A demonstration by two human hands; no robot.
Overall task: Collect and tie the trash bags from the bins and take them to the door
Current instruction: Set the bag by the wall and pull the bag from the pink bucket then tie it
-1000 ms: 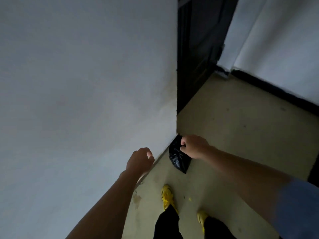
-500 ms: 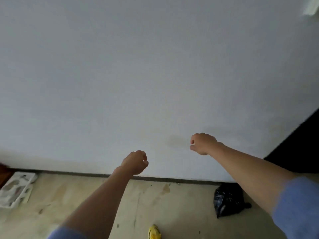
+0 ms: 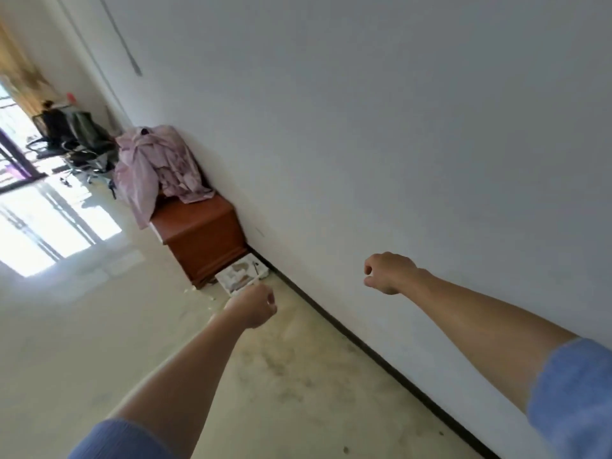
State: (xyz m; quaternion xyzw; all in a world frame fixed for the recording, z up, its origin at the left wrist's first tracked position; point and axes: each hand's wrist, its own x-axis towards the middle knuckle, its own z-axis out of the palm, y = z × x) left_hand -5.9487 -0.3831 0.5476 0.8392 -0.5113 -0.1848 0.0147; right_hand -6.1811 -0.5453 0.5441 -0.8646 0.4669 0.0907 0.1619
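right hand: releases the black trash bag, now holds nothing | view: swings left along wall | wooden cabinet: enters view

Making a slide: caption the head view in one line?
Empty left hand and right hand, both curled, held out beside a white wall, facing a reddish-brown wooden cabinet draped with pink cloth.
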